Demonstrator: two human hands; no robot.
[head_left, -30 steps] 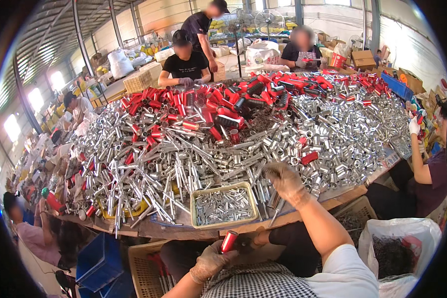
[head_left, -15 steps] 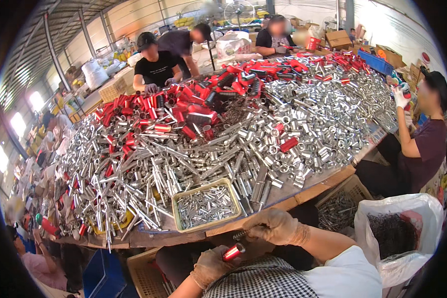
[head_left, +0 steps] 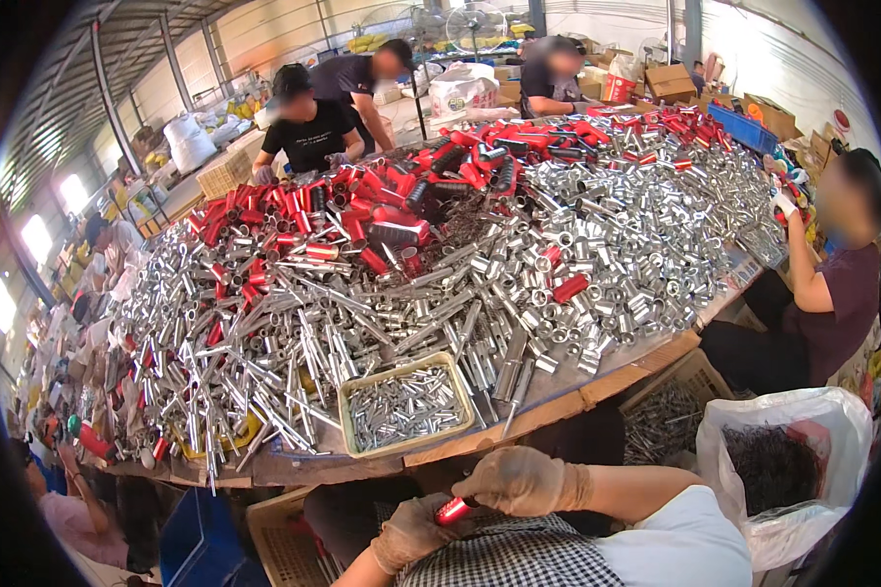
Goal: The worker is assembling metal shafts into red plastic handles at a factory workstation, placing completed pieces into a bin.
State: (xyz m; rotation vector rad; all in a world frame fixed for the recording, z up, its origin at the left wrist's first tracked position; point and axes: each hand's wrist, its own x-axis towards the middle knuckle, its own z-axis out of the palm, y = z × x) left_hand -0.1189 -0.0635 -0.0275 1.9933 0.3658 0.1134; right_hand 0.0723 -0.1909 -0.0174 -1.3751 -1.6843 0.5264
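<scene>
My left hand (head_left: 411, 533), in a thin translucent glove, is closed around a short, shiny red metal tube (head_left: 452, 511) in front of my checked apron. At the tube's open end, my right hand (head_left: 519, 481), gloved the same way, pinches a dark coil spring, now mostly hidden by the fingers and the tube. Just beyond both hands, a pale yellow tray (head_left: 346, 416) of small silver pins stands on the table edge. Behind it lies a wide heap of silver metal rods and sleeves (head_left: 411, 323), with red handles (head_left: 382, 220) piled further back.
To my right, a white bag (head_left: 852, 430) holds a mass of dark springs (head_left: 773, 470), beside a crate of metal parts (head_left: 661, 426). A blue bin (head_left: 201, 543) and a tan crate (head_left: 274, 533) stand at lower left. Several co-workers sit or stand around the table.
My right hand has moved down and left, bringing the spring to the red tube's end. The tube has tilted slightly in my left hand. The co-worker on the right has lowered their hands.
</scene>
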